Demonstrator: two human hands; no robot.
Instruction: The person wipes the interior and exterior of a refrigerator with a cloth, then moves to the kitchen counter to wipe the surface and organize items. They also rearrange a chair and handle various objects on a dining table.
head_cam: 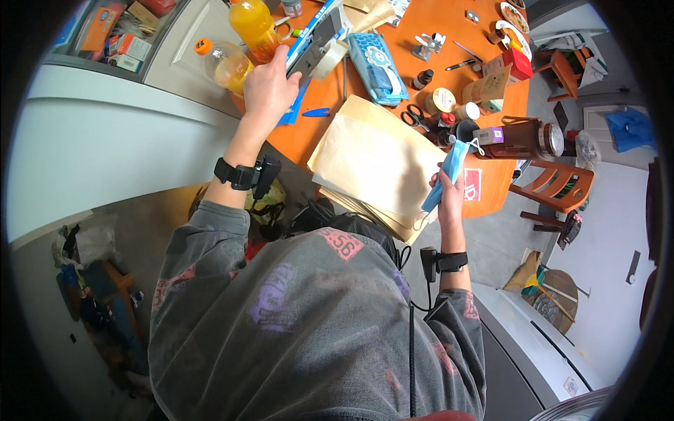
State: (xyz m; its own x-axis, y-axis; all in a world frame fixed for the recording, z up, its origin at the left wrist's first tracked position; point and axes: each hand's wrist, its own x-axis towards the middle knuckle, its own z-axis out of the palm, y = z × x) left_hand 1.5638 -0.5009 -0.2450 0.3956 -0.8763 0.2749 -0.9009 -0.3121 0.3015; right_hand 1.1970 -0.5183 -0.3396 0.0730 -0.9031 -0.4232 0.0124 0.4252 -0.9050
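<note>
My left hand (271,87) grips the end of a flat blue, white and grey package (316,39), tilted above the table's left side; what kind of package it is I cannot tell. A roll of tape (330,59) is against its right side. In my right hand (449,192) is a folded blue disposable face mask (447,173), its white ear loops hanging loose. Between the hands lies a stack of manila paper envelopes (376,158) at the edge of the orange table (295,142). A blue wet-wipes pack (376,68) lies beyond the stack.
Orange-drink bottles (255,29) stand at the left. Black-handled scissors (414,116), a small dark bottle (423,79), a round tin (440,100) and a large brown flask (518,139) crowd the right side. A wooden chair (558,184) is beyond the table's right edge.
</note>
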